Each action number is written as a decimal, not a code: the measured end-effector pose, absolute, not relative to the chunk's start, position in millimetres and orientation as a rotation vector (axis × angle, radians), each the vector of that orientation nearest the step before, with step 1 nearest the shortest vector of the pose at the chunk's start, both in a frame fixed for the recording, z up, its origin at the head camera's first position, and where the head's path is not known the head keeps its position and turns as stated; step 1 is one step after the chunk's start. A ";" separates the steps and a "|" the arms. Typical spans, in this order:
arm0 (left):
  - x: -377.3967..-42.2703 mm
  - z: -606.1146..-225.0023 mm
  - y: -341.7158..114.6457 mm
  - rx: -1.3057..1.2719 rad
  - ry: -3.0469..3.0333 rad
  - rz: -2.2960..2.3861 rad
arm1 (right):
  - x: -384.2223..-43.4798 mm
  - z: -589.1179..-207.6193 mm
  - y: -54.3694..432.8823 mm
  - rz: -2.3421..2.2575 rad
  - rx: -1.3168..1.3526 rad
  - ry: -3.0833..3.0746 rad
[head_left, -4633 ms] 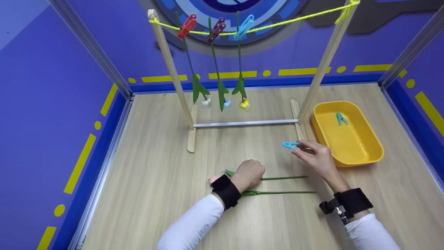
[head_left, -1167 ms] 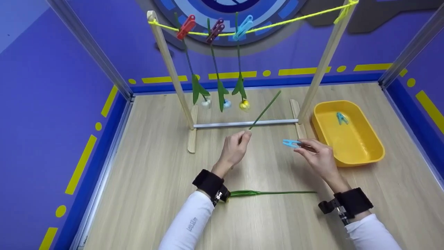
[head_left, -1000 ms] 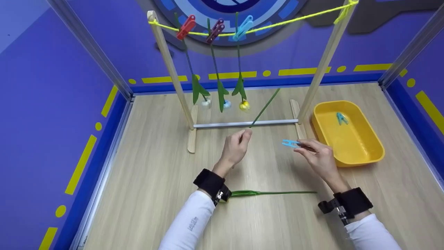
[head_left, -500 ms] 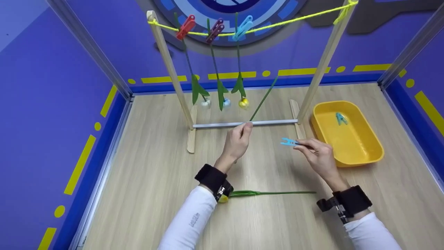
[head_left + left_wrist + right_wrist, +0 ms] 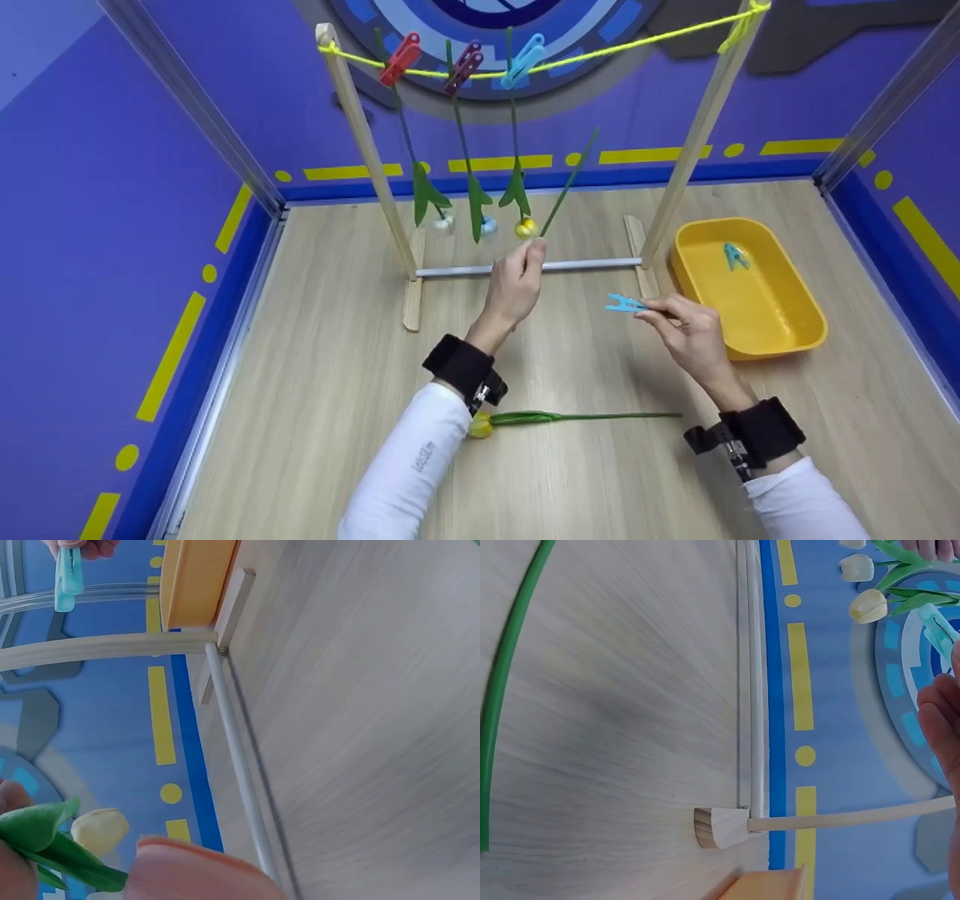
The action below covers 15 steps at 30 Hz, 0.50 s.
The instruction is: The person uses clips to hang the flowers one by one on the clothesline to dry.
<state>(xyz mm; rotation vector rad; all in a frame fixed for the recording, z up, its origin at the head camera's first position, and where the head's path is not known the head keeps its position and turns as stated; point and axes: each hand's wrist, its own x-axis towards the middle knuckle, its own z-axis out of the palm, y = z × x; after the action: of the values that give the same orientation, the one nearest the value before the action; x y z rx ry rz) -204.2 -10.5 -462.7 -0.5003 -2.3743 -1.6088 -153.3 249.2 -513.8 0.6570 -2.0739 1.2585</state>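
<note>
My left hand (image 5: 516, 281) grips an artificial tulip by its green stem (image 5: 570, 184), which points up and to the right; its bloom is hidden behind the hand in the head view. My right hand (image 5: 686, 330) pinches a light blue clothespin (image 5: 625, 303) by its handles, its mouth facing left. Three tulips hang bloom-down from a yellow cord (image 5: 600, 52), held by a red clothespin (image 5: 400, 60), a dark red clothespin (image 5: 463, 67) and a blue clothespin (image 5: 523, 61). The left hand is just below the hanging yellow tulip (image 5: 526, 227).
A yellow tulip (image 5: 525, 418) lies on the wooden table (image 5: 315, 450) near the left forearm. At the right is a yellow bin (image 5: 780, 300) with a teal clothespin (image 5: 735, 256) in it. The cord's wooden frame has two posts (image 5: 694, 150) and a low white bar (image 5: 592, 265).
My left hand has picked up one of the two tulips from the table and raised it towards the cord, turning its stem more upright. The right hand with the clothespin has barely moved.
</note>
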 end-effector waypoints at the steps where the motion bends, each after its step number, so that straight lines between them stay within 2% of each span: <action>1: -205.7 -460.2 -9.4 -0.506 -2.364 -1.608 | -153.4 -513.8 249.6 1.257 0.656 -2.080; 15: -227.5 -424.7 14.5 -0.487 -2.183 -1.840 | -155.8 -515.1 252.3 1.244 0.654 -2.111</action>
<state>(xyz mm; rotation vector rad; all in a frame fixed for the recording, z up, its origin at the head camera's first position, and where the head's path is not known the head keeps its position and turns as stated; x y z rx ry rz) -227.5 14.5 -424.7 -0.4873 -2.1834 -1.8401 -155.8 252.3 -515.1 0.6535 -2.1115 1.2438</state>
